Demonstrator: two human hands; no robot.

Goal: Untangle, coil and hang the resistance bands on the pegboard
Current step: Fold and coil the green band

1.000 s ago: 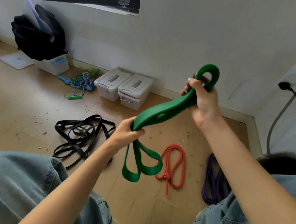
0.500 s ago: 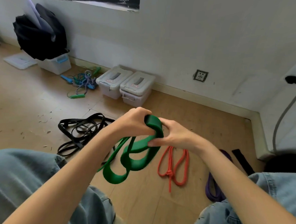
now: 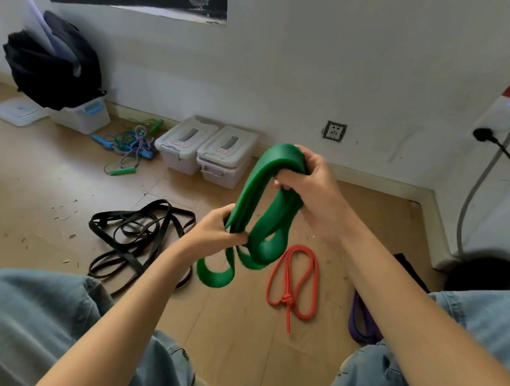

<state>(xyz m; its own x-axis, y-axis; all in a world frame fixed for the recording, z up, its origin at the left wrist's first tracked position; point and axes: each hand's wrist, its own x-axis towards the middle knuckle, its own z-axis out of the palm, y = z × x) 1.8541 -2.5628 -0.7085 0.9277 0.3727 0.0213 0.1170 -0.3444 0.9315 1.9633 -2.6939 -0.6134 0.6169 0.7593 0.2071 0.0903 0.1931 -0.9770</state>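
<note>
Both hands hold the green band up above the floor. The right hand grips its folded top end with curled fingers, and the left hand pinches the gathered strands lower down, loops hanging below. On the floor lie a black band, a red rope and a purple band.

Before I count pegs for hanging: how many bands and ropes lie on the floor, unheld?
4: black band left, orange rope centre, purple band partly hidden by the right knee, tangled ropes beside the boxes.
</note>
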